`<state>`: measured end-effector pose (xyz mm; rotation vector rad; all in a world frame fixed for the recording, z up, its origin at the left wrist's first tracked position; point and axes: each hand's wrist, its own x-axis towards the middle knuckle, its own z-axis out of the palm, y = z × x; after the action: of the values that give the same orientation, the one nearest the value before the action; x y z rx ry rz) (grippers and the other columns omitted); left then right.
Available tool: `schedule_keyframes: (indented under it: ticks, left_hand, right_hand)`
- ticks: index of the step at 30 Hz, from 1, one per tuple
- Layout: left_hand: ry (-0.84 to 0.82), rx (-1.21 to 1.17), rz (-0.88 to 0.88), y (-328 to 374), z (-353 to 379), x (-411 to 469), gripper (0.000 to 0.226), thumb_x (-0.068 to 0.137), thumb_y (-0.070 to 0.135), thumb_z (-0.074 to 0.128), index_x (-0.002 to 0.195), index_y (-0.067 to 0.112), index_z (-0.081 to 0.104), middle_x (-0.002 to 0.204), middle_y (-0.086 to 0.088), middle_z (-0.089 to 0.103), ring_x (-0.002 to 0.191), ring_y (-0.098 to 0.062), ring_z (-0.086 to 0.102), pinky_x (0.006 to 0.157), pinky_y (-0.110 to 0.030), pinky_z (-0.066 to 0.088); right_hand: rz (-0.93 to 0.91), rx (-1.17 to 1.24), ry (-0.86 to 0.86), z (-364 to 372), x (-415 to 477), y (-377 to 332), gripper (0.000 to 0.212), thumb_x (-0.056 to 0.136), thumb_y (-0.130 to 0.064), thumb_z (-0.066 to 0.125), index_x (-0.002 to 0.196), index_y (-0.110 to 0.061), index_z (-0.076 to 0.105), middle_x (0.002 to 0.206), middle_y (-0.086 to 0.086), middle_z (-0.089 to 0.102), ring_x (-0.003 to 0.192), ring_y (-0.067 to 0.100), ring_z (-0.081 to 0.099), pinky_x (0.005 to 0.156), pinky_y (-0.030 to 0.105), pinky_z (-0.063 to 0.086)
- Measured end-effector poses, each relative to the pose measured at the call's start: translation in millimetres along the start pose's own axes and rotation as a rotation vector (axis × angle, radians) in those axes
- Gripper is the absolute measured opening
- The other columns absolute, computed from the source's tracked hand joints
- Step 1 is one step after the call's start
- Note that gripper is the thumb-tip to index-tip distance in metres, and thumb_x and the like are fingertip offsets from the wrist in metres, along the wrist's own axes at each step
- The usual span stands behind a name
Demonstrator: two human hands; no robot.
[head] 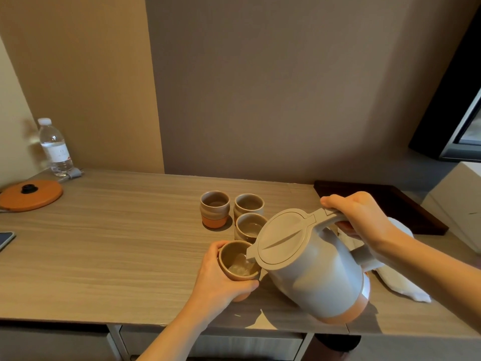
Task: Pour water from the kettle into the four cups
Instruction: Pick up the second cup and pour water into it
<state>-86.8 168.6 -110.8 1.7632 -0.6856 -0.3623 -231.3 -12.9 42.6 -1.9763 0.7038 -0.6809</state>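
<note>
Left hand (216, 280) gripping cup (238, 261), right hand (361, 217) clasping tilted kettle (312, 267), three cups (234, 214) behind.

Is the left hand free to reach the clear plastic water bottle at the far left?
Probably not yet: the left hand grips the tan ceramic cup being filled, though the wooden tabletop toward the water bottle looks unobstructed.

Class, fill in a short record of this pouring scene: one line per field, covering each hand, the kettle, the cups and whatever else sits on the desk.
left hand: grips the near cup
right hand: holds the kettle by its handle
kettle: tilted, spout over near cup, lid shut
near cup: water inside
other cups: three, standing behind on desk
desk left: water bottle, orange kettle base
desk right: white cloth, dark tray
</note>
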Motion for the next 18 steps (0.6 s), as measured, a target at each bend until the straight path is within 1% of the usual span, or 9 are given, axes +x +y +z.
schedule_keyframes:
  ticks: [2, 3, 6, 9, 12, 15, 16, 18]
  left_hand:
    - [-0.001, -0.002, 0.015, 2, 1, -1, 0.088, 0.046, 0.031, 0.096, 0.116, 0.04, 0.043, 0.114, 0.018, 0.055, 0.109, -0.006, 0.052, 0.08, -0.018, 0.046]
    - [0.0, 0.001, 0.023, 3, 1, -1, 0.088, 0.045, 0.033, 0.096, 0.114, 0.041, 0.043, 0.114, 0.019, 0.055, 0.108, -0.005, 0.052, 0.08, -0.017, 0.045]
    - [0.01, 0.008, 0.024, 7, 5, 0, 0.087, 0.043, 0.035, 0.096, 0.112, 0.043, 0.042, 0.113, 0.02, 0.055, 0.108, -0.005, 0.052, 0.082, -0.019, 0.047]
    - [0.015, 0.005, 0.018, 11, 8, -2, 0.088, 0.044, 0.034, 0.097, 0.113, 0.043, 0.042, 0.113, 0.021, 0.055, 0.107, -0.005, 0.052, 0.082, -0.02, 0.048]
    - [0.018, -0.01, 0.019, 17, 11, -4, 0.09, 0.045, 0.031, 0.097, 0.116, 0.04, 0.043, 0.114, 0.018, 0.056, 0.108, -0.007, 0.053, 0.085, -0.023, 0.05]
    - [0.028, -0.01, 0.032, 20, 14, -8, 0.089, 0.043, 0.032, 0.097, 0.113, 0.041, 0.043, 0.113, 0.019, 0.056, 0.108, -0.006, 0.053, 0.082, -0.021, 0.049]
    - [0.028, -0.014, 0.035, 22, 15, -9, 0.088, 0.044, 0.031, 0.097, 0.113, 0.04, 0.044, 0.113, 0.018, 0.056, 0.107, -0.006, 0.054, 0.081, -0.021, 0.049]
    - [0.023, -0.024, 0.033, 25, 16, -10, 0.088, 0.046, 0.029, 0.097, 0.114, 0.039, 0.043, 0.113, 0.017, 0.057, 0.107, -0.008, 0.054, 0.083, -0.023, 0.05]
  right_hand:
    - [0.017, 0.03, -0.004, -5, -2, 4, 0.05, 0.087, -0.022, 0.058, 0.051, 0.012, 0.055, 0.043, 0.007, 0.044, 0.04, 0.012, 0.037, 0.05, 0.025, 0.034]
    - [0.024, 0.046, -0.001, -8, -3, 6, 0.049, 0.087, -0.022, 0.058, 0.054, 0.014, 0.054, 0.044, 0.008, 0.043, 0.042, 0.014, 0.035, 0.051, 0.026, 0.033]
    - [0.052, 0.098, 0.035, -16, -8, 12, 0.042, 0.086, -0.023, 0.059, 0.053, 0.003, 0.054, 0.044, 0.006, 0.043, 0.043, 0.013, 0.036, 0.052, 0.026, 0.033]
    - [0.104, 0.151, 0.064, -23, -13, 17, 0.042, 0.087, -0.023, 0.059, 0.05, -0.004, 0.054, 0.041, 0.0, 0.046, 0.038, 0.007, 0.04, 0.053, 0.025, 0.033]
    - [0.122, 0.172, 0.124, -28, -19, 21, 0.043, 0.087, -0.024, 0.059, 0.049, -0.005, 0.058, 0.046, 0.006, 0.049, 0.049, 0.015, 0.044, 0.057, 0.027, 0.037]
    - [0.144, 0.185, 0.189, -31, -23, 27, 0.054, 0.088, -0.025, 0.059, 0.035, -0.017, 0.052, 0.037, -0.001, 0.044, 0.05, 0.018, 0.041, 0.061, 0.032, 0.037]
    - [0.151, 0.194, 0.207, -32, -23, 29, 0.053, 0.088, -0.026, 0.059, 0.036, -0.017, 0.053, 0.039, 0.0, 0.046, 0.051, 0.019, 0.042, 0.062, 0.032, 0.038]
    - [0.16, 0.198, 0.232, -34, -25, 34, 0.045, 0.088, -0.029, 0.06, 0.047, -0.011, 0.058, 0.052, 0.009, 0.053, 0.06, 0.023, 0.048, 0.065, 0.033, 0.041]
